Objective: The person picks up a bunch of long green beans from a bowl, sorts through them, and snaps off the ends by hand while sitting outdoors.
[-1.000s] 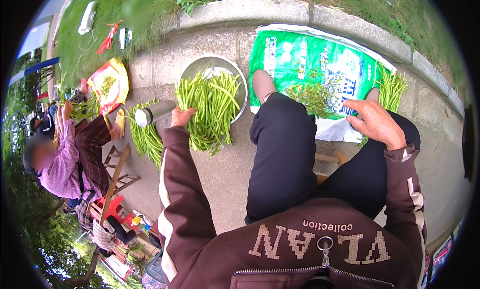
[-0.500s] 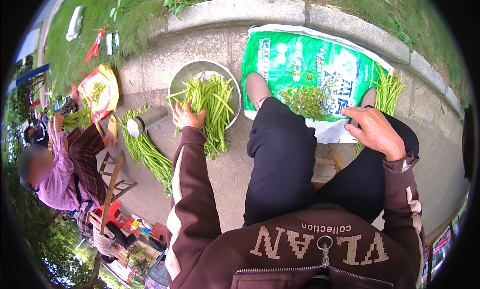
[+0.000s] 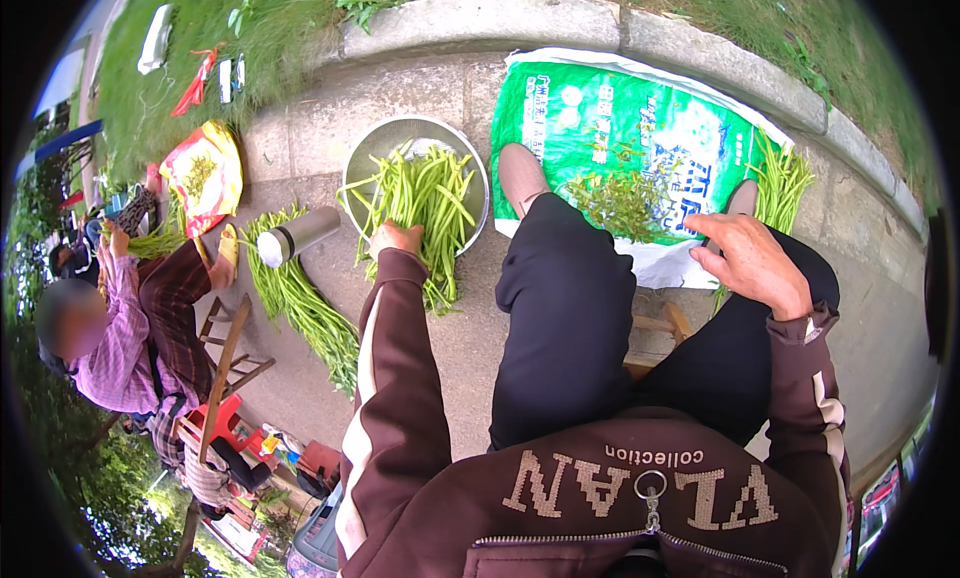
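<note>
My left hand [image 3: 398, 241] is at the near edge of a pile of long green beans [image 3: 437, 193] in a round metal basin [image 3: 361, 145], its fingers closed into the beans and partly hidden by them. A steel flask [image 3: 308, 231] lies left of the basin, on another spread of long beans [image 3: 305, 313]. My right hand [image 3: 741, 263] hangs open by my right knee, fingers apart, above the near edge of a green and white plastic sack [image 3: 535, 98]. Small leafy scraps [image 3: 615, 203] lie on the sack, and more beans [image 3: 780, 183] at its right end.
At left another person [image 3: 135, 338] holds greens beside a yellow and red sack [image 3: 225, 153], near a wooden stool [image 3: 225, 363] and red plastic stool [image 3: 222, 418]. A stone curb [image 3: 490, 18] borders grass. My feet [image 3: 520, 173] rest at the sack.
My left hand released the beans and spread its fingers, then moved right and closed into the pile again. The beans shifted farther into the basin. My right hand has dropped slightly.
</note>
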{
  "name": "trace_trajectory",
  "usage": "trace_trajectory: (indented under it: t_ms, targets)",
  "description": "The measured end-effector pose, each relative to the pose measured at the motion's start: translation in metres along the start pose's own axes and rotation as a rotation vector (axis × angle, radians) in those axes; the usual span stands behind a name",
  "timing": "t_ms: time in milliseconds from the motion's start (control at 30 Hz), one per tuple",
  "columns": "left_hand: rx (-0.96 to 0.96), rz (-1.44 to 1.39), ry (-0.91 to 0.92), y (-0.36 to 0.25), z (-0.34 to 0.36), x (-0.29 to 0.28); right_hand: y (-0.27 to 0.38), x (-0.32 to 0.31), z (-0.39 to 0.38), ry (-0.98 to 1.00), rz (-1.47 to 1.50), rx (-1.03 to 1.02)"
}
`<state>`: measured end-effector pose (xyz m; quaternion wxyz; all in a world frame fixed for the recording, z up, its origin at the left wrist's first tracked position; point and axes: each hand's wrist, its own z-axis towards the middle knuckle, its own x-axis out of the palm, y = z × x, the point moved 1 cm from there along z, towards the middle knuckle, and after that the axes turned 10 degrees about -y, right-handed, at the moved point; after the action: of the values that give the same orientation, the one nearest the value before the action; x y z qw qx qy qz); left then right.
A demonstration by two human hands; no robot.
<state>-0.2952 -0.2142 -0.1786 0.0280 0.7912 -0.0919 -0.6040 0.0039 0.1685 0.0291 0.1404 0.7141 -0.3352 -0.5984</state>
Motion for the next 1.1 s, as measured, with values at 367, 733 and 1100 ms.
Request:
trace_trajectory:
  t_ms: [367, 733, 1100]
  targets:
    - [0.059, -0.998, 0.069, 0.047, 0.001, 0.017, 0.0, -0.001, -0.004, -0.008, -0.004, -0.041]
    - [-0.007, -0.775, -0.048, 0.065, -0.019, -0.042, 0.002, -0.001, -0.014, -0.032, 0.016, -0.015]
    - [-0.098, -0.366, -0.183, 0.046, -0.037, -0.084, 0.0, 0.0, -0.019, -0.049, 0.02, 0.005]
